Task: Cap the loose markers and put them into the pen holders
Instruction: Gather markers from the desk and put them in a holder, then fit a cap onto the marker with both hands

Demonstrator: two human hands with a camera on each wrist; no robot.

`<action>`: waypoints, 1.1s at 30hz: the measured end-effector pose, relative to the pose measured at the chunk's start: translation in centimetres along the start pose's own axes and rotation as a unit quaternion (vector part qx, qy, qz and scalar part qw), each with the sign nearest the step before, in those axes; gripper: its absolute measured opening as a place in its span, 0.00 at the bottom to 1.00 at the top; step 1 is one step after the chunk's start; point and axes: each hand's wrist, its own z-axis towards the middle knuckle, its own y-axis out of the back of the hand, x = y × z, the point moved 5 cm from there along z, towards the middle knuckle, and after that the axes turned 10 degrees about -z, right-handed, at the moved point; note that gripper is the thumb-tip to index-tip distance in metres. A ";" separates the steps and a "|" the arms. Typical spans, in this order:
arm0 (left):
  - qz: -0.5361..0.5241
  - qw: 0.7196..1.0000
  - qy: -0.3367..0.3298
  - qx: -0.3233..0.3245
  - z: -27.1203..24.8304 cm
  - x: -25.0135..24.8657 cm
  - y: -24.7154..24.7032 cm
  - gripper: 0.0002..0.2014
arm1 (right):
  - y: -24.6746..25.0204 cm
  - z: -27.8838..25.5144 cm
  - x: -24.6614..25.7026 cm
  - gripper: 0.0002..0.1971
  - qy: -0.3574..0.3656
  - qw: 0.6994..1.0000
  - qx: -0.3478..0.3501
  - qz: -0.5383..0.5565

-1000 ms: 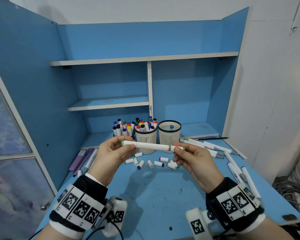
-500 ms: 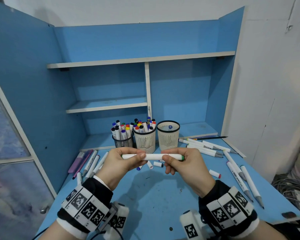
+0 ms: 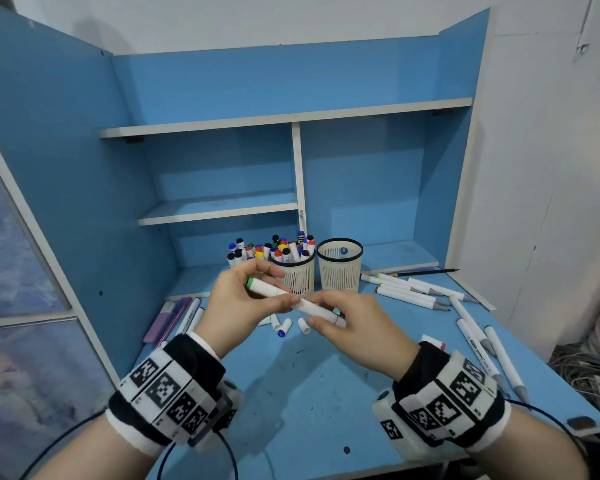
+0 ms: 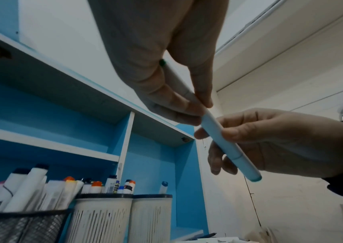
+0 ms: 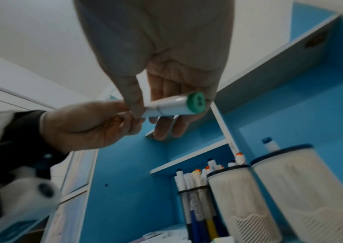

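Note:
A white marker (image 3: 303,304) with green end caps hangs over the desk, tilted with its left end higher. My left hand (image 3: 286,287) pinches its upper half between thumb and fingers. My right hand (image 3: 314,310) grips the lower half, and in the right wrist view the green cap (image 5: 196,102) sticks out past those fingers. In the left wrist view the marker (image 4: 218,131) runs from my left hand (image 4: 199,105) down through the right. Behind stand a full white holder (image 3: 297,275), a white holder (image 3: 340,271) with one marker, and a black mesh holder (image 4: 21,226).
Loose caps (image 3: 284,328) lie on the blue desk (image 3: 309,393) under my hands. Uncapped markers (image 3: 409,294) lie at the right, with more (image 3: 482,344) along the right edge. Pens (image 3: 187,315) lie at the left by the cabinet wall. Shelves (image 3: 219,207) rise behind.
The marker was level; now its left end is raised and its right end lowered. My hands have closed in towards its middle.

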 end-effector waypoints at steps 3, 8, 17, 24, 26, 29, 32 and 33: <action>0.045 0.999 -0.019 -0.005 0.7 -0.8 0.5 0.15 | -0.6 0.9 0.0 0.09 -0.019 1.000 -0.007 -0.001; 0.135 0.990 0.019 -0.025 2.1 0.6 4.8 0.11 | -0.3 3.3 -1.5 0.10 -0.066 0.997 -0.021 -0.019; 0.458 0.851 0.256 -0.021 0.4 8.6 15.5 0.06 | 3.1 9.7 -2.8 0.11 -0.101 0.989 -0.089 -0.061; 0.462 0.817 0.338 -0.062 -1.1 11.2 17.5 0.17 | 4.3 13.3 -4.7 0.11 -0.111 0.978 -0.157 -0.078; 0.452 0.817 0.349 -0.084 -1.2 11.2 17.6 0.20 | 4.5 13.5 -5.4 0.11 -0.120 0.971 -0.182 -0.095; 0.386 0.840 0.360 -0.126 -1.6 11.2 17.8 0.17 | 4.6 13.3 -6.6 0.10 -0.130 0.966 -0.208 -0.086; 0.366 0.848 0.358 -0.138 -2.0 11.5 18.3 0.11 | 4.3 13.0 -7.9 0.13 -0.140 0.962 -0.226 -0.060; 0.368 0.847 0.358 -0.136 -2.2 11.6 18.4 0.11 | 4.2 12.9 -8.4 0.15 -0.151 0.960 -0.231 -0.038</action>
